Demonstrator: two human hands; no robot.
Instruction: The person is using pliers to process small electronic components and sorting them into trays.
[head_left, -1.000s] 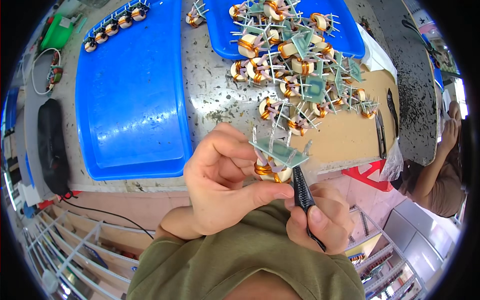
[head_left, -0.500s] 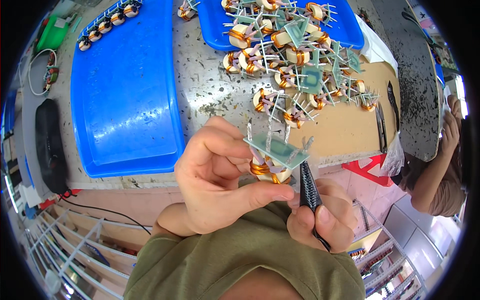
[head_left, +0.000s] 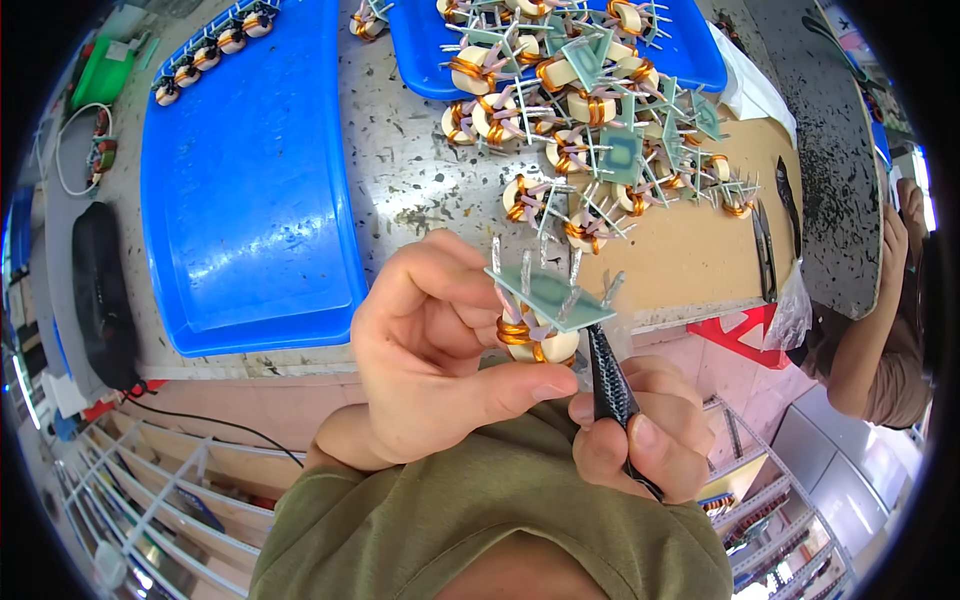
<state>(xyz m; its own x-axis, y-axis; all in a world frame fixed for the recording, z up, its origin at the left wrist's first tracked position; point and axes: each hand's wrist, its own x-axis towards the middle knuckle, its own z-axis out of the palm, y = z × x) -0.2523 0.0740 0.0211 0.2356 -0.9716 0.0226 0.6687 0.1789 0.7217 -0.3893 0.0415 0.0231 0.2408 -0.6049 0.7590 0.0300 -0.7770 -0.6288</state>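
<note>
Coil board (head_left: 545, 297) — pins (head_left: 526, 272) up, long axis sloping down rightward.

The board (head_left: 549, 297) is green, the tweezers (head_left: 612, 392) woven-patterned black.

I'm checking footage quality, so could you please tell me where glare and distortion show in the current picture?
Head view: white glare on the left blue tray and metal tabletop; also head view: fisheye bends the tray's sides, and the corners go black.
</note>
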